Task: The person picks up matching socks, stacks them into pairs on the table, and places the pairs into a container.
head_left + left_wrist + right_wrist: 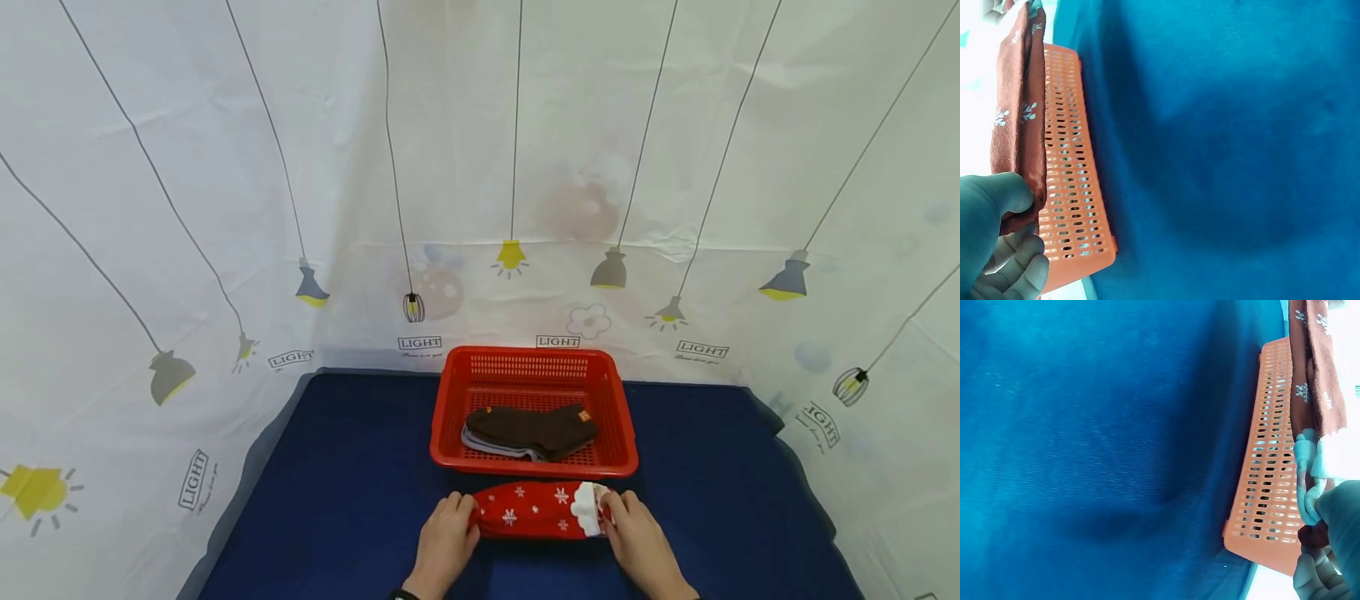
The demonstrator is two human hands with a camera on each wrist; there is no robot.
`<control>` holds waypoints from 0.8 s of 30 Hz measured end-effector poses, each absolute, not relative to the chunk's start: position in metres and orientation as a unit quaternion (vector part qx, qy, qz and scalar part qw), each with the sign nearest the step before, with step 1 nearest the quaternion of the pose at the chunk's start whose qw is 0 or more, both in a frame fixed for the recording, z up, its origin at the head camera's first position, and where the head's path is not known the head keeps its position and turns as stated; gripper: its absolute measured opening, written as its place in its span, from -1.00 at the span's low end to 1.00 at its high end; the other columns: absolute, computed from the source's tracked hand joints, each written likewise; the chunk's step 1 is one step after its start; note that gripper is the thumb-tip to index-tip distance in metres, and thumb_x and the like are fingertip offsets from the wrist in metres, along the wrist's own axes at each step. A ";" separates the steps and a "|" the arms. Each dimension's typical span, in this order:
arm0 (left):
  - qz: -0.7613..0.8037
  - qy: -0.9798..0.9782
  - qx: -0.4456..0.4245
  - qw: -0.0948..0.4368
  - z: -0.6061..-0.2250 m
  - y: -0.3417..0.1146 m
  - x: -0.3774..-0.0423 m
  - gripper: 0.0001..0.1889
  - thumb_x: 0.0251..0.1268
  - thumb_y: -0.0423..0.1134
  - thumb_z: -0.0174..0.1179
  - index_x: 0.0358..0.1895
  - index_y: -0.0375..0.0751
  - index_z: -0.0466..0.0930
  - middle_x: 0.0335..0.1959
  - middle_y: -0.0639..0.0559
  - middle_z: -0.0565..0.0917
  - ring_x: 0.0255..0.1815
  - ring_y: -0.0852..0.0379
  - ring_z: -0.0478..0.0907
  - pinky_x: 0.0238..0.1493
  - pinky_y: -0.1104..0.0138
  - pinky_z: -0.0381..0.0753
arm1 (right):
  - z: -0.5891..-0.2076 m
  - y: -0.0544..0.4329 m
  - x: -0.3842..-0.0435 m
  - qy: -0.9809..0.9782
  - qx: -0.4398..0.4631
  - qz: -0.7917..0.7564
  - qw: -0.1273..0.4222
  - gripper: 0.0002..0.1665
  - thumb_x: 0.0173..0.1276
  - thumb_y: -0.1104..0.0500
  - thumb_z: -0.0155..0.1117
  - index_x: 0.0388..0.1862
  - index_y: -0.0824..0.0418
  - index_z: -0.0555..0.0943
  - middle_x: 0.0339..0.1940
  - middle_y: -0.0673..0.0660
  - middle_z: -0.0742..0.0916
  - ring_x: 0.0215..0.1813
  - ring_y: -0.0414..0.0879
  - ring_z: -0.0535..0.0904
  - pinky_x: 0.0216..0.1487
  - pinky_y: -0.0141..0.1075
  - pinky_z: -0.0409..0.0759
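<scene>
A pair of red socks (532, 510) with white snowflakes and a white scalloped band is stretched level between both hands, in front of the basket. My left hand (446, 537) pinches the plain red end, with its thumb (1010, 192) on the near side. The other end, past the white band, is gripped by my right hand (637, 533); its thumb and fingers (1319, 575) close on a dark red tip. In both wrist views the socks show as two layers lying together, held above the blue cloth.
Behind the socks stands a red plastic basket (442, 425) with slotted walls. Inside it lie dark brown socks (532, 429) over grey ones (498, 447). A dark blue cloth (352, 467) covers the table, and a white curtain (465, 167) printed with lamps surrounds it.
</scene>
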State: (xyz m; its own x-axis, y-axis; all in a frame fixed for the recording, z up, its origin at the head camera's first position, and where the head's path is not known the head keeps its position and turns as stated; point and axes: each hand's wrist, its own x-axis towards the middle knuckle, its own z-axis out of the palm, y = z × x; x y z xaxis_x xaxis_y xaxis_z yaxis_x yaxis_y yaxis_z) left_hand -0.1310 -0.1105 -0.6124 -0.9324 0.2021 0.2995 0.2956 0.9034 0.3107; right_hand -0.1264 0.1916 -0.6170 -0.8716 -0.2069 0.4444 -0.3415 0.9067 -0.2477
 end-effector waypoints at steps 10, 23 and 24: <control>-0.171 -0.958 -0.128 0.192 -0.600 -0.115 -0.138 -0.69 -0.06 -0.40 0.55 -0.29 -0.09 0.61 -0.41 0.09 0.54 -0.40 0.12 0.51 -0.44 0.33 0.50 | -0.606 0.187 -0.138 -0.943 0.151 0.163 0.246 -0.50 -0.02 0.42 0.65 -0.16 0.14 0.58 -0.38 0.01 0.54 -0.40 -0.19 0.42 -0.40 -0.35 0.38; -0.164 -0.933 -0.142 0.287 -0.593 -0.120 -0.151 -0.63 -0.19 -0.44 0.56 -0.34 -0.09 0.56 -0.42 0.06 0.54 -0.41 0.09 0.53 -0.46 0.32 0.52 | -0.591 0.182 -0.150 -0.933 0.159 0.161 0.281 -0.48 -0.04 0.45 0.65 -0.15 0.19 0.59 -0.38 0.07 0.57 -0.42 -0.15 0.47 -0.43 -0.32 0.42; -0.163 -0.932 -0.143 0.290 -0.591 -0.120 -0.152 -0.63 -0.18 -0.44 0.57 -0.34 -0.10 0.56 -0.41 0.05 0.56 -0.40 0.09 0.55 -0.44 0.31 0.55 | -0.589 0.182 -0.150 -0.930 0.162 0.162 0.288 -0.48 -0.05 0.45 0.65 -0.15 0.20 0.59 -0.39 0.07 0.56 -0.42 -0.15 0.46 -0.43 -0.32 0.41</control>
State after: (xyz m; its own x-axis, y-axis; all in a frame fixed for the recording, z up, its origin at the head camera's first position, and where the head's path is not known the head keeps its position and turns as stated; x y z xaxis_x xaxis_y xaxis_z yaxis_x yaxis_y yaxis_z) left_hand -0.1522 -0.1196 -0.5914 -0.7907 0.1710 0.5879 0.3608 0.9059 0.2219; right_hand -0.1505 0.1822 -0.5892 -0.7822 -0.2073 0.5875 -0.3937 0.8954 -0.2082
